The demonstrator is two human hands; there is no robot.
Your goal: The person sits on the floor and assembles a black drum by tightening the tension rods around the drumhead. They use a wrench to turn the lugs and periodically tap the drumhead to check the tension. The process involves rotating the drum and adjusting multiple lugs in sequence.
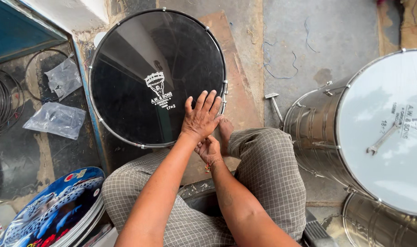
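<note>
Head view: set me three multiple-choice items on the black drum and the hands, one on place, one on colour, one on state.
1. Where does the left hand rest?
A. flat on the black drumhead at its near rim
B. on the steel drum
C. on the plastic bag

2. What colour is the head of the steel drum at right?
A. black
B. white
C. blue

3. How is the left hand held?
A. clenched in a fist
B. gripping the spanner
C. open, fingers spread

Answers:
1 A, its palm lies on the black skin by the rim.
2 B, the skin is white.
3 C, the fingers are splayed and hold nothing.

The right hand is tucked beneath it.
</note>
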